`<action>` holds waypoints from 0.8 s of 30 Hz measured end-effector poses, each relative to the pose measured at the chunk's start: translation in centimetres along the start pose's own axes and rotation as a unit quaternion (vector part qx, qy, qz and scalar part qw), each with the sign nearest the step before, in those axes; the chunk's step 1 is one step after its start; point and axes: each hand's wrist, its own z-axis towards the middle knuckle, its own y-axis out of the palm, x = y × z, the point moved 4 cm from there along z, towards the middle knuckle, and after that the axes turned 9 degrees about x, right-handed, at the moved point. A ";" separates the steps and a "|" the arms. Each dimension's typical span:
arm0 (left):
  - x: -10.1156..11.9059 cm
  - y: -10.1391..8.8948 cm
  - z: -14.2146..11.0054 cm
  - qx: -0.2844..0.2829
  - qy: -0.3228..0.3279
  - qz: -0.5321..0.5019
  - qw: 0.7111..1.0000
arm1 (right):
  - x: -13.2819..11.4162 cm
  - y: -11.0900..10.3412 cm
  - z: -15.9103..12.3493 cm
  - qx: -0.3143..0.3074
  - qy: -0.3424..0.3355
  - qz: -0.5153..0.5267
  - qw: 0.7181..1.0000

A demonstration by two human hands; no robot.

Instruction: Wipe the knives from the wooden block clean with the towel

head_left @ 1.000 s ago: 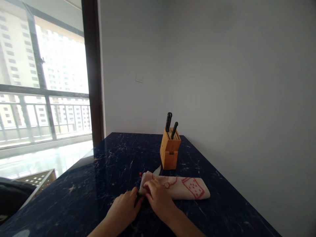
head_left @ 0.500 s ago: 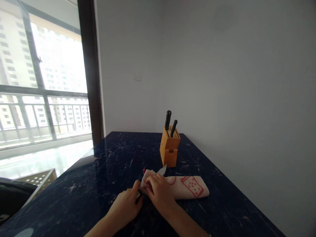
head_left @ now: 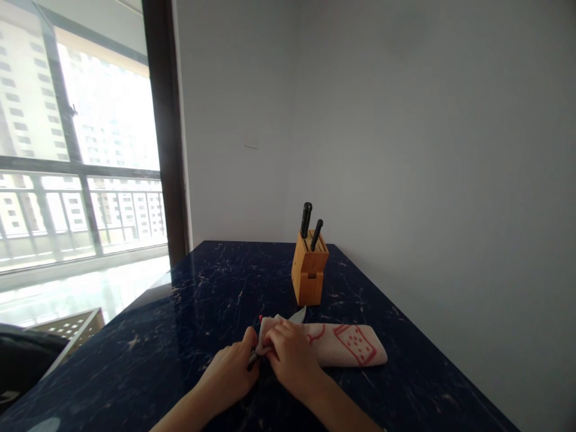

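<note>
Left hand [head_left: 227,367] is curled shut around the black handle of a knife [head_left: 253,361]. The blade disappears under a white towel [head_left: 346,346] with red doodles on it, and the tip [head_left: 300,314] pokes out the far side. Right hand [head_left: 291,360] has its fingers pressed together, pinching the towel over the blade, right up against the left hand. It's all on a dark blue marble counter [head_left: 148,354], near the edge closest to the person. Just past the towel stands a wooden knife block [head_left: 309,273] with two black handles sticking up. There's also a red speck [head_left: 260,318] by the towel, too small to tell what it is.
</note>
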 end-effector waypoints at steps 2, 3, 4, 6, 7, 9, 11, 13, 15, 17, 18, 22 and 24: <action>-0.1 0.1 0.1 0.001 0.005 0.003 1.000 | 0.0 0.1 0.0 0.016 0.013 0.001 1.000; -0.2 0.2 0.2 0.004 0.006 0.003 1.000 | 0.0 0.2 0.0 0.022 0.019 0.003 1.000; -0.3 0.3 0.2 0.007 0.004 0.003 1.000 | 0.0 0.3 -0.1 0.023 0.020 0.007 0.999; -0.6 0.5 0.3 0.014 -0.003 0.001 1.000 | 0.0 0.5 -0.1 0.011 0.016 0.014 1.000; -0.7 0.7 0.3 0.014 -0.007 0.000 1.000 | 0.0 0.5 -0.2 -0.002 0.011 0.014 1.000; -0.8 0.8 0.3 0.012 -0.009 -0.001 1.000 | 0.0 0.4 -0.2 -0.035 0.002 0.013 0.999; -0.8 0.8 0.3 0.006 0.000 0.000 1.000 | 0.0 0.2 -0.3 -0.065 -0.005 0.013 0.998; -0.6 0.6 0.3 0.001 0.014 0.005 1.000 | 0.0 0.2 -0.3 -0.080 -0.007 0.013 0.997; -0.4 0.5 0.2 -0.003 0.023 0.015 1.000 | 0.0 0.1 -0.2 -0.064 0.006 0.005 0.998; -0.3 0.4 0.2 -0.002 0.025 0.029 0.999 | 0.0 0.1 0.0 -0.034 0.021 -0.010 0.999; -0.3 0.4 0.2 0.001 0.025 0.034 0.999 | 0.0 0.1 0.0 -0.022 0.023 -0.015 0.999; -0.3 0.3 0.1 0.007 0.025 0.027 0.999 | -0.3 0.1 0.1 -0.045 0.004 -0.012 0.999; -0.3 0.2 0.0 0.001 0.030 0.017 0.999 | -0.3 0.0 0.0 -0.061 0.001 -0.013 0.998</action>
